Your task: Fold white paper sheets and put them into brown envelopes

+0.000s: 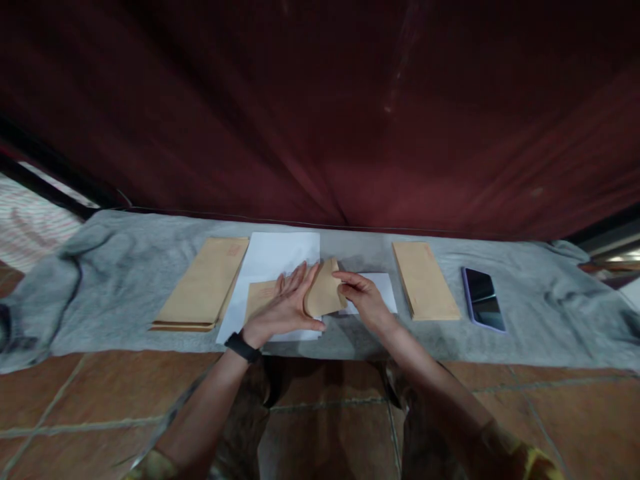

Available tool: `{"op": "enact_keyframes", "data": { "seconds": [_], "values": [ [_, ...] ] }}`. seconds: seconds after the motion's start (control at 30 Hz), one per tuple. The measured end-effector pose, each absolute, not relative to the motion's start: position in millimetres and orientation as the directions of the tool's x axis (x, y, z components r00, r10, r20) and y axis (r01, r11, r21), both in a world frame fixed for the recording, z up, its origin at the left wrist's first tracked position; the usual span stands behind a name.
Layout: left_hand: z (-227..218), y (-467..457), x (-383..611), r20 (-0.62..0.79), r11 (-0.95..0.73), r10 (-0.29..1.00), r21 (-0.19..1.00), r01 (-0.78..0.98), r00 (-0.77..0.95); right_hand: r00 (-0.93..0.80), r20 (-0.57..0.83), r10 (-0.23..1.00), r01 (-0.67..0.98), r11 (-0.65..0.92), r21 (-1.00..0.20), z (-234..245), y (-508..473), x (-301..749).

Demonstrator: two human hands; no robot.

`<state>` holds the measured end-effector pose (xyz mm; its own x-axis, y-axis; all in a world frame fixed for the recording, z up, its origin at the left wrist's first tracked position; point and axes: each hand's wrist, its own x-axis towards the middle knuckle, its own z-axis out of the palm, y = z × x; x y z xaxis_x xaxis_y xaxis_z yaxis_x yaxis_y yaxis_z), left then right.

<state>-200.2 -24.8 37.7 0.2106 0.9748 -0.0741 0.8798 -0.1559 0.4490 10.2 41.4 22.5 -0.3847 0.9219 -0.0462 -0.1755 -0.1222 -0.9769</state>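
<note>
A brown envelope lies partly lifted over white paper sheets on a grey cloth. My left hand, with a black wristband, rests on the envelope with fingers stretched flat and thumb under its raised end. My right hand pinches the envelope's right end, fingers curled on it. A small white sheet lies under my right hand.
A stack of brown envelopes lies at the left, another stack at the right. A dark phone in a purple case lies further right. A dark red curtain hangs behind. Tiled floor is in front.
</note>
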Motion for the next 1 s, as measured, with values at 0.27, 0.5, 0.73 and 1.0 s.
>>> {"op": "enact_keyframes", "data": {
  "seconds": [0.27,0.5,0.73,1.0],
  "values": [
    [40,-25,-191,0.167,-0.223,0.969,0.291,0.93,0.18,-0.405,0.013,0.914,-0.167,-0.06,-0.984,23,42,14],
    [47,-27,-186,0.292,-0.215,0.942,0.154,0.964,0.163,-0.367,0.01,0.93,-0.139,-0.044,-0.989,20,42,10],
    [45,-28,-185,0.256,-0.197,0.953,0.122,0.973,0.161,-0.321,0.027,0.947,-0.013,0.024,-1.0,12,42,8],
    [43,-28,-181,0.219,-0.208,0.958,0.093,0.974,0.184,-0.388,0.131,0.912,0.147,0.202,-0.968,16,43,15]
  ]
}}
